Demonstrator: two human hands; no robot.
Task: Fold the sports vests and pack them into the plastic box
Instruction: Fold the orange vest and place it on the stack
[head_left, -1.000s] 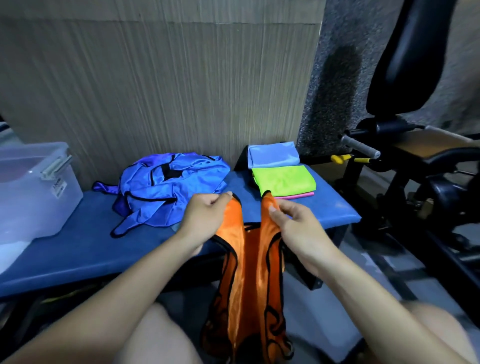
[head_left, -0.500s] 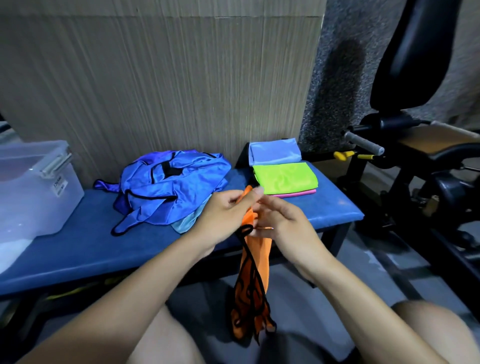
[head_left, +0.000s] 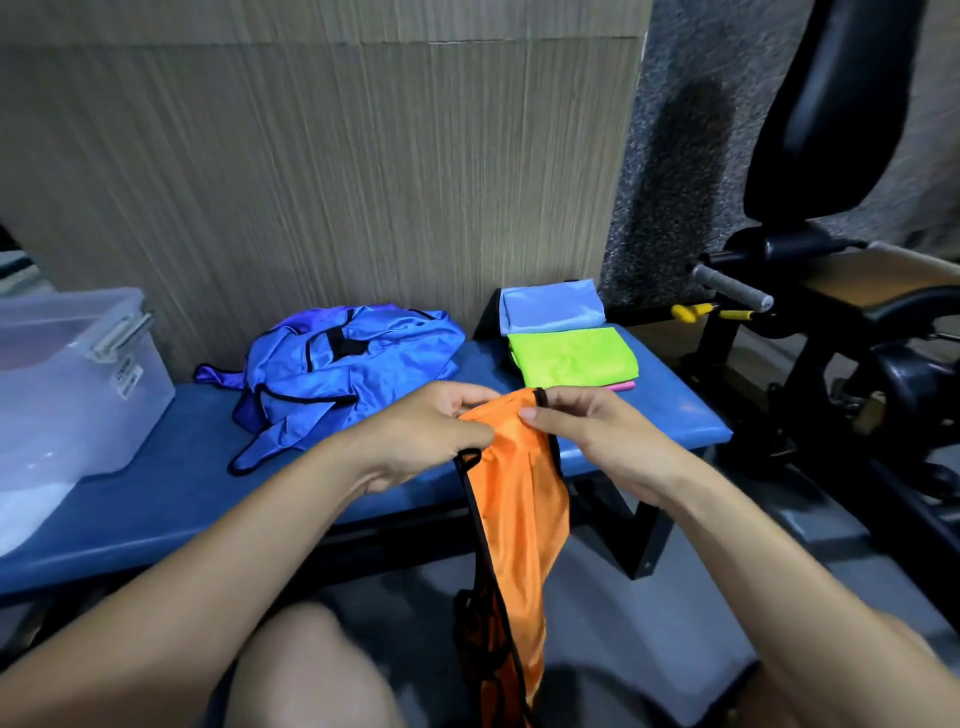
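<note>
Both hands pinch orange vest top, rest hanging toward floor.
Left hand and right hand fingers grip one orange vest at centre: likely light, limp, slippery; hold by trimmed shoulder edges. Worktop: blue vest heap at 11, count unclear; three folded vests at 1; one box at 9.

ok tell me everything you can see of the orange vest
The orange vest is shiny, thin cloth with black trim along its edges. It hangs lengthwise in front of the blue bench, gathered narrow, its lower end dropping between the person's knees. Both hands pinch its top edge: the left hand on one side, the right hand on the other. It is not yet folded flat and touches nothing else that shows.
</note>
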